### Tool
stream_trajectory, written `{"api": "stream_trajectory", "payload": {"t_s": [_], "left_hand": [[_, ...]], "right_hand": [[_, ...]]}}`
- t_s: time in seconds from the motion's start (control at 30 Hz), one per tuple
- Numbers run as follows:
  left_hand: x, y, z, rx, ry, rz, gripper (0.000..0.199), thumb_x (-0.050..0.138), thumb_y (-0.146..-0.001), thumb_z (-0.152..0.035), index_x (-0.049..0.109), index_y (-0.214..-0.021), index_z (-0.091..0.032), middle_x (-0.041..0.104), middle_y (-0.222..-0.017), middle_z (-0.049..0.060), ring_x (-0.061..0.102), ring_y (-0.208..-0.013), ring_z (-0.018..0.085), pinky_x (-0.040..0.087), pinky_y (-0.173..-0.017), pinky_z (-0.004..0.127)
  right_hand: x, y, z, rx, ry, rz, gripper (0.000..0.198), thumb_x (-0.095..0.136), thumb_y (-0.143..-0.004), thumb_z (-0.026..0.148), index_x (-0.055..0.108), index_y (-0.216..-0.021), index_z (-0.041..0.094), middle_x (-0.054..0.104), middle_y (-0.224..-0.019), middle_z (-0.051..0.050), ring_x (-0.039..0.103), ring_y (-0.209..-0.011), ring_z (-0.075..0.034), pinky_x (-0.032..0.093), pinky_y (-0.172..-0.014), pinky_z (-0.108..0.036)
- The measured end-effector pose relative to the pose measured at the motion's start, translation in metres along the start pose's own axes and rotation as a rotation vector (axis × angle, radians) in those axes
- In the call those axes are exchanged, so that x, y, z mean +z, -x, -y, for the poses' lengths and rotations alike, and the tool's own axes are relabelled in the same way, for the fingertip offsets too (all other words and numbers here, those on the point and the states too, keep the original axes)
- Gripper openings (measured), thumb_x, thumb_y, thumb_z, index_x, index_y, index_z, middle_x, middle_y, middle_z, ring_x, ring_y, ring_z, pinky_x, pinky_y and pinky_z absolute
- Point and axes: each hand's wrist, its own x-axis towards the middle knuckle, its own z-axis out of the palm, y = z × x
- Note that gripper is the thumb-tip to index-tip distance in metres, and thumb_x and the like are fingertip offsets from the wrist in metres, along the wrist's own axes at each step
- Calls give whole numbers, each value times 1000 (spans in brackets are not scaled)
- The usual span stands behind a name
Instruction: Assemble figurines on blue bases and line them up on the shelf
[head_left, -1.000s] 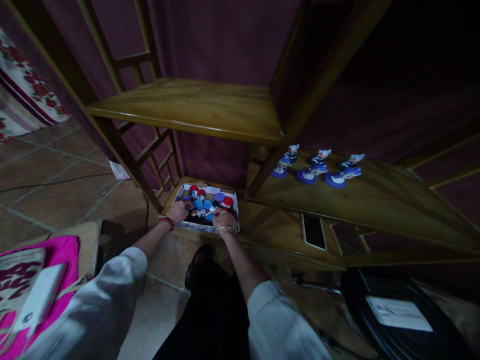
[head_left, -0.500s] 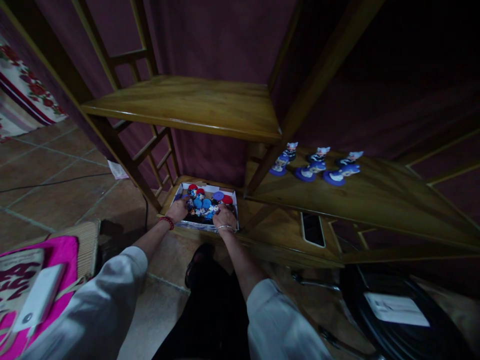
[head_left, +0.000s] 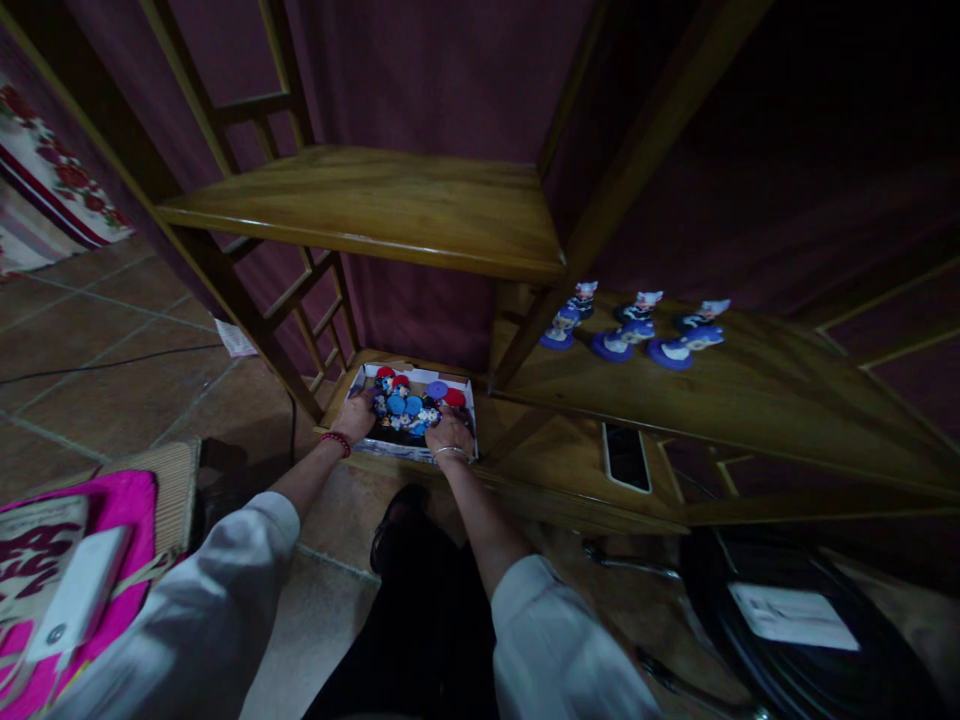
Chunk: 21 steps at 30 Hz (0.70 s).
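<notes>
A shallow white cardboard box sits on the lowest shelf board, filled with several small figurines with red, blue and purple round bases. My left hand, with a red bead bracelet at the wrist, reaches into the box's left side. Its fingers curl there, and what they hold, if anything, is hidden. My right hand, wearing a silver bangle, is over the right side of the box. Its fingers close on a small figurine with a pale head, close to the blue-based ones.
Several figurines on purple bases stand in two rows on the shelf to the right. A phone lies on the lower board. A wooden shelf overhangs the box. A black stool stands right; a pink bag lies left.
My left hand has shifted slightly left, toward the box's left wall. My right hand stays in nearly the same place, and the figurines look unmoved.
</notes>
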Motion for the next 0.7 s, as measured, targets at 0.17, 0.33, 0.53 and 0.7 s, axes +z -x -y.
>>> {"api": "stream_trajectory", "payload": {"t_s": [0.17,0.33,0.53,0.7], "left_hand": [[3,-2,2,15,-25,1,44,42,-74,-10,44,-118,-16,60,-103,10,55,-96,16,41,-81,22],[3,-1,2,31,-58,25,33,44,-74,-15,55,-105,-17,63,-95,9,58,-89,18,43,-76,24],[0,7,-2,126,-50,11,31,42,-76,-18,59,-101,-24,61,-104,5,56,-94,16,39,-83,23],[-6,13,-6,158,-50,83,32,40,-79,-25,56,-107,-28,65,-94,2,59,-89,16,42,-79,24]], "right_hand": [[0,-1,1,4,3,-3,39,44,-75,25,49,-114,25,60,-105,-8,58,-92,-23,44,-75,-33],[-1,-1,-1,-93,1,4,36,42,-75,22,54,-108,33,60,-106,0,56,-95,-18,44,-77,-28],[-4,2,-3,-174,-50,39,41,43,-72,17,53,-105,39,60,-106,12,55,-96,-13,43,-79,-23],[-8,4,-3,-191,-66,60,43,41,-74,16,50,-110,38,59,-108,12,54,-99,-11,42,-81,-20]]}}
